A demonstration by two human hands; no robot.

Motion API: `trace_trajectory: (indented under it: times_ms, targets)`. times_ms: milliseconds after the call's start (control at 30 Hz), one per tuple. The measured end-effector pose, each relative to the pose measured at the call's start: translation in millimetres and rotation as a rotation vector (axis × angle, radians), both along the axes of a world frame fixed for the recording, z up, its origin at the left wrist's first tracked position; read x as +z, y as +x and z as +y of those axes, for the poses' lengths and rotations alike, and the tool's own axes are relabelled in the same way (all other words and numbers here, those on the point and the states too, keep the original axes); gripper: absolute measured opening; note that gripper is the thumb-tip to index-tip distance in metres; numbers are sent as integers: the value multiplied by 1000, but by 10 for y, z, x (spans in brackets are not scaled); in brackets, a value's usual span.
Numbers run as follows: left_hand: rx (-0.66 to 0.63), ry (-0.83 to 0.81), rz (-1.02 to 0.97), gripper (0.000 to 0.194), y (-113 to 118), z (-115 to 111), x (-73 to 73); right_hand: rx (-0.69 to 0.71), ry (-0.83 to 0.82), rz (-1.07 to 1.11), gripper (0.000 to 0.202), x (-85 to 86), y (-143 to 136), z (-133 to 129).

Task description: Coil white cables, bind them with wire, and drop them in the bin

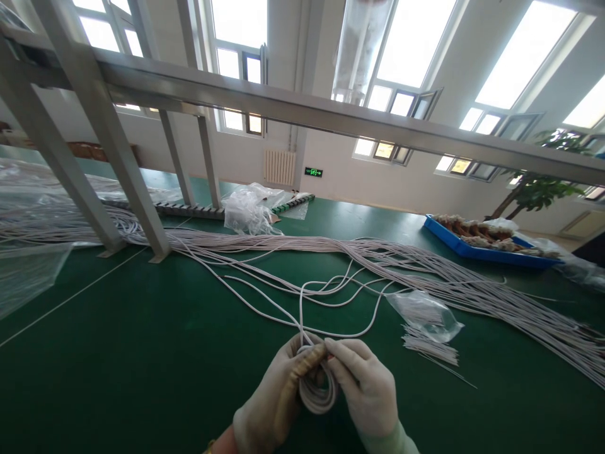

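A small coil of whitish cable hangs between my two gloved hands, low in the middle of the view. My left hand is closed round the coil's upper left side, its glove thumb stained brown. On the other side, my right hand pinches the coil's upper right with thumb and fingers; the exact spot they grip is partly hidden. From the top of the coil, strands of the same cable run up and away over the green table.
A long bundle of whitish cables crosses the table. To the right lie thin white ties under a clear plastic bag. Farther back stand a blue tray and crumpled plastic. A metal frame spans overhead, its posts on the left.
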State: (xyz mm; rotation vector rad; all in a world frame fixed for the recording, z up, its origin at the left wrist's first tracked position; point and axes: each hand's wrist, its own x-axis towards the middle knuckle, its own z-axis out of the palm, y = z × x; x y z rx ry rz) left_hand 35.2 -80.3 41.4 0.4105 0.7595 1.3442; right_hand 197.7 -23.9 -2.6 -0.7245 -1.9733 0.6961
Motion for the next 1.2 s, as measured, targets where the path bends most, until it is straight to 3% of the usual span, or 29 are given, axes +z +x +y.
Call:
trace_trajectory:
  times_ms: [133,300,567,767,967,1100,1200]
  targets:
    - [-48,19,-79,44,14,20,-122,42,-149,115,20,-14,36,44]
    - [-46,-6,-54,43,30,7,-62,-4,-303,140,17,-42,47,20]
    - [-104,-121,-12,41,26,4,-162,-87,-302,69,20,-69,28,74]
    - [-112,-195,113,53,10,23,-98,-121,-356,29,33,-87,38,104]
    - [-129,-195,213,51,-23,6,-47,-168,-383,128,43,-17,-7,54]
    - [-134,-209,227,51,-72,2,-59,-172,-469,269,47,42,132,212]
    - [-156,-135,186,48,-103,13,-147,-151,-516,231,46,98,272,358]
